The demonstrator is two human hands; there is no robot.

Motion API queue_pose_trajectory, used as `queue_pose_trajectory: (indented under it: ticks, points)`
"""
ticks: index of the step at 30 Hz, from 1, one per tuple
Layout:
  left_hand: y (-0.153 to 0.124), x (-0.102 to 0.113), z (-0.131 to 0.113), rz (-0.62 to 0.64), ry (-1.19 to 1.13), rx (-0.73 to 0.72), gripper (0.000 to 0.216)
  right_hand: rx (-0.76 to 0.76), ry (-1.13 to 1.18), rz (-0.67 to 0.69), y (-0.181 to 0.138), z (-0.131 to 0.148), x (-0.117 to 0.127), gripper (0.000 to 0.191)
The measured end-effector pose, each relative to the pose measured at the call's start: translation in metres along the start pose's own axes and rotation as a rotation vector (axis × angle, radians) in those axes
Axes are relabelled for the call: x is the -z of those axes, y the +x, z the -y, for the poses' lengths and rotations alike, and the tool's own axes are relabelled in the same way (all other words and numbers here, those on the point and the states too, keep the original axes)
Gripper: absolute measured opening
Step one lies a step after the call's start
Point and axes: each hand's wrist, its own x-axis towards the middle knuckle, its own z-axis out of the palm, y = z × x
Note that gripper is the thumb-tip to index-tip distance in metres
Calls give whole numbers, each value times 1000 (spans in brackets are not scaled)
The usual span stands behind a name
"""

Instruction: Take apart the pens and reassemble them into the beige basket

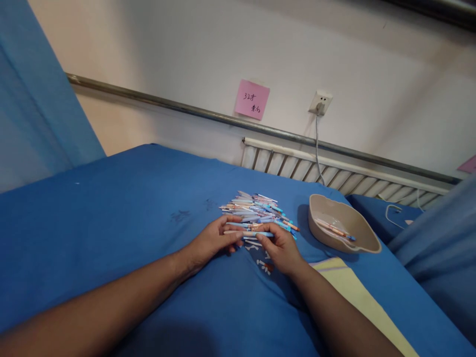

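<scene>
In front of a loose pile of pens [256,206], a slim light-coloured pen [248,233] lies level between my two hands. My left hand [219,236] pinches its left end between thumb and fingers. The fingers of my right hand [279,248] close on its right end, which looks pale blue. A second pen close behind it runs along my fingers; I cannot tell whether it is also held. Many of the piled pens are white or grey, with blue and orange parts among them.
A beige plastic basin [345,245] with a few pens in it stands right of the pile. Yellow cloth [357,292] lies beside my right forearm on the blue sheet [111,223]. Behind are a radiator [282,161], a metal rail [178,107] and a plugged-in socket [320,101].
</scene>
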Motion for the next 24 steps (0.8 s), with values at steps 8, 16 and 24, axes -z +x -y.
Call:
queue_pose_trajectory:
  ticks: [8,16,24]
  points:
    - [1,2,1,17,123,42,27,47,-30,0,0,4,1,12]
    - [2,3,1,-52,145,30,33,-23,98,73,-2,2,0,22]
    - [6,7,5,20,113,63,35,-14,102,51,-2,1,0,19]
